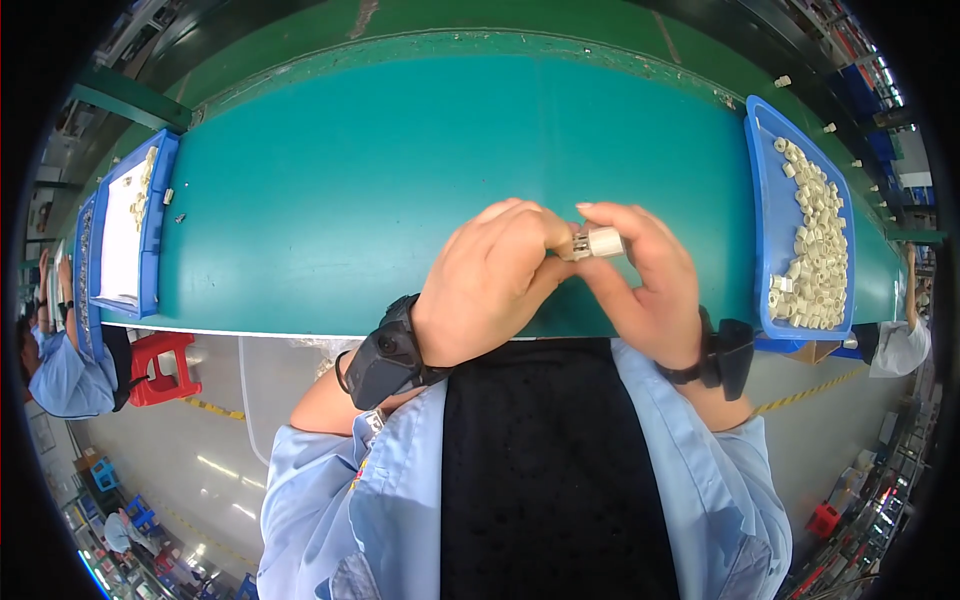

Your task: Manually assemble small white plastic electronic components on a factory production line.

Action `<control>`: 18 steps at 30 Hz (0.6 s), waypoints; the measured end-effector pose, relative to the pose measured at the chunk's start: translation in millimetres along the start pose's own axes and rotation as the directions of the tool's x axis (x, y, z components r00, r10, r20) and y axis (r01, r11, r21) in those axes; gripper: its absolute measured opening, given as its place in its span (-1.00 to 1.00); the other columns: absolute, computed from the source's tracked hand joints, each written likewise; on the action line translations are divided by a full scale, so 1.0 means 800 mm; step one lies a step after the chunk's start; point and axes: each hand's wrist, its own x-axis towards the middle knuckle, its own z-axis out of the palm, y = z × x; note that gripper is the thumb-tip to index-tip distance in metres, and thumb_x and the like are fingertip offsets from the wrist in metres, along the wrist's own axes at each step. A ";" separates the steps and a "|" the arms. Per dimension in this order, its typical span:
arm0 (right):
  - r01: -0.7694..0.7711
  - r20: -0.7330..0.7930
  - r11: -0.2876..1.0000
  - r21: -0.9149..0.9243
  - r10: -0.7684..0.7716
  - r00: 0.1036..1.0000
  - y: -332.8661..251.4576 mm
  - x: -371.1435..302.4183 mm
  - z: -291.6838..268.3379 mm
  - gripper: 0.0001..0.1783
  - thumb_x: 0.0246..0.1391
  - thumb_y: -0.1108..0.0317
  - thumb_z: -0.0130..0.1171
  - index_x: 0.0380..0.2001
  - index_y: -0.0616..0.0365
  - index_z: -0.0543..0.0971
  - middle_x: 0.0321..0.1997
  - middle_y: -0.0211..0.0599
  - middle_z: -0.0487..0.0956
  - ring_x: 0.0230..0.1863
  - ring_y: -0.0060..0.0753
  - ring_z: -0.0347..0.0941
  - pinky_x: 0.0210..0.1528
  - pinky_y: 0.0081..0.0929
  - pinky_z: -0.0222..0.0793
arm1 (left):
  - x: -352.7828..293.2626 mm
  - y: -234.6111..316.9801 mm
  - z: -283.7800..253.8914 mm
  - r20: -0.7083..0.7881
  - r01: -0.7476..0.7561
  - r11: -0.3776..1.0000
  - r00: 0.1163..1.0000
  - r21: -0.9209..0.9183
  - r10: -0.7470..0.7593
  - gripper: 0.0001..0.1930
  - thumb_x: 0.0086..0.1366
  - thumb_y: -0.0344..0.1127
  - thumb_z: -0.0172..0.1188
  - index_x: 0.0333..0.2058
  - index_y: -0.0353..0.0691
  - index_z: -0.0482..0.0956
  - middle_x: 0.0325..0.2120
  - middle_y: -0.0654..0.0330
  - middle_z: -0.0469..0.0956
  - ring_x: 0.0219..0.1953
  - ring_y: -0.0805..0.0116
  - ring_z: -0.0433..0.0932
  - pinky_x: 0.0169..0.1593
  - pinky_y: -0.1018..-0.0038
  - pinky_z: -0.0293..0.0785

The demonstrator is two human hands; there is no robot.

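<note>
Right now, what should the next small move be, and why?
Perhaps a gentle push on the cream piece toward the left hand with the right hand: metal prongs show between the piece and the left hand. Whether they are fully seated, I cannot tell.

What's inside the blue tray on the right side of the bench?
The blue tray holds a loose heap of small cream-coloured pieces. Whatever lies beneath the top ones is covered and can't be seen.

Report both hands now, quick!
Left hand: closed, fingertips pinching the near end of the cream part.
Right hand: half-curled around the part's other end; whether it grips cannot be told.
</note>
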 end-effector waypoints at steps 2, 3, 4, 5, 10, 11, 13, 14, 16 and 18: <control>0.003 0.023 0.999 -0.041 -0.003 1.000 0.002 0.001 -0.005 -0.73 -0.13 0.56 0.19 -0.26 0.23 0.48 -0.30 -0.26 0.51 -0.30 -0.42 0.45 -0.26 -0.58 0.32 | 0.002 -0.001 0.000 -0.017 0.013 0.998 1.000 0.059 -0.012 -0.70 -0.14 -0.49 0.29 -0.44 -0.24 0.33 -0.51 0.15 0.46 -0.45 0.17 0.45 -0.41 0.35 0.36; -0.035 0.057 0.999 0.012 0.034 0.998 0.006 0.003 -0.008 -0.73 -0.13 0.57 0.19 -0.26 0.24 0.48 -0.31 -0.27 0.50 -0.29 -0.45 0.44 -0.26 -0.60 0.32 | 0.003 -0.002 -0.001 -0.027 0.019 0.996 1.000 0.089 -0.016 -0.68 -0.14 -0.49 0.30 -0.43 -0.23 0.31 -0.51 0.15 0.45 -0.46 0.16 0.44 -0.41 0.35 0.35; -0.074 0.093 0.995 0.064 0.068 0.993 0.010 0.005 -0.011 -0.74 -0.13 0.58 0.19 -0.27 0.26 0.48 -0.31 -0.28 0.50 -0.29 -0.49 0.44 -0.26 -0.63 0.32 | 0.005 -0.002 -0.003 -0.029 0.017 0.996 0.999 0.088 -0.014 -0.68 -0.14 -0.49 0.30 -0.43 -0.23 0.31 -0.51 0.15 0.45 -0.46 0.16 0.44 -0.41 0.35 0.35; -0.115 0.130 0.987 0.114 0.100 0.986 0.012 0.008 -0.014 -0.75 -0.13 0.59 0.18 -0.28 0.27 0.48 -0.31 -0.30 0.49 -0.29 -0.52 0.43 -0.26 -0.65 0.31 | 0.009 -0.003 -0.006 0.012 0.006 0.994 1.000 0.107 -0.007 -0.68 -0.14 -0.48 0.30 -0.42 -0.23 0.31 -0.51 0.15 0.45 -0.46 0.16 0.44 -0.41 0.35 0.35; -0.085 0.152 0.980 0.181 0.058 0.987 0.018 0.020 -0.029 -0.76 -0.13 0.59 0.19 -0.30 0.30 0.47 -0.33 -0.33 0.47 -0.30 -0.60 0.41 -0.27 -0.72 0.30 | 0.036 0.004 -0.018 0.093 -0.030 0.994 0.995 0.106 0.020 -0.67 -0.10 -0.44 0.28 -0.35 -0.24 0.34 -0.47 0.15 0.45 -0.41 0.14 0.44 -0.35 0.34 0.36; -0.017 0.079 0.991 0.134 0.006 0.997 0.016 0.027 -0.034 -0.77 -0.16 0.57 0.21 -0.33 0.26 0.49 -0.38 -0.34 0.48 -0.36 -0.57 0.40 -0.32 -0.69 0.30 | 0.039 0.002 -0.019 0.097 -0.034 0.995 0.995 0.091 0.025 -0.67 -0.08 -0.43 0.28 -0.32 -0.25 0.35 -0.45 0.14 0.45 -0.39 0.14 0.45 -0.32 0.33 0.37; 0.115 -0.064 0.993 0.021 -0.114 0.991 0.010 0.045 -0.046 -0.79 -0.22 0.52 0.25 -0.40 0.20 0.52 -0.49 -0.36 0.50 -0.48 -0.50 0.39 -0.43 -0.63 0.29 | 0.045 -0.007 -0.021 0.065 -0.009 0.994 0.998 0.107 0.002 -0.67 -0.06 -0.43 0.26 -0.29 -0.26 0.37 -0.42 0.13 0.45 -0.35 0.13 0.44 -0.28 0.33 0.37; 0.124 -0.066 0.992 0.016 -0.123 0.990 0.009 0.060 -0.053 -0.79 -0.22 0.52 0.25 -0.40 0.20 0.52 -0.49 -0.36 0.50 -0.48 -0.50 0.39 -0.43 -0.63 0.29 | 0.048 -0.014 -0.022 0.033 0.018 0.992 0.999 0.122 -0.022 -0.67 -0.04 -0.43 0.25 -0.26 -0.27 0.38 -0.39 0.11 0.45 -0.31 0.12 0.44 -0.24 0.33 0.37; 0.088 -0.211 0.996 -0.026 -0.092 0.973 0.014 0.101 -0.069 -0.85 -0.18 0.50 0.23 -0.44 0.21 0.51 -0.54 -0.36 0.49 -0.50 -0.52 0.40 -0.42 -0.65 0.32 | 0.051 -0.031 -0.023 -0.005 0.034 0.990 0.999 0.137 -0.034 -0.67 -0.02 -0.43 0.23 -0.23 -0.28 0.39 -0.36 0.10 0.45 -0.28 0.11 0.44 -0.19 0.33 0.37; -0.024 -0.139 0.961 -0.275 -0.015 0.990 0.039 0.155 -0.094 -0.77 -0.09 0.45 0.20 -0.30 0.26 0.50 -0.39 -0.39 0.53 -0.38 -0.69 0.39 -0.34 -0.72 0.31 | 0.042 -0.059 -0.023 0.037 0.118 0.975 0.991 0.187 -0.127 -0.69 0.02 -0.45 0.19 -0.20 -0.28 0.41 -0.32 0.08 0.45 -0.22 0.10 0.43 -0.12 0.33 0.35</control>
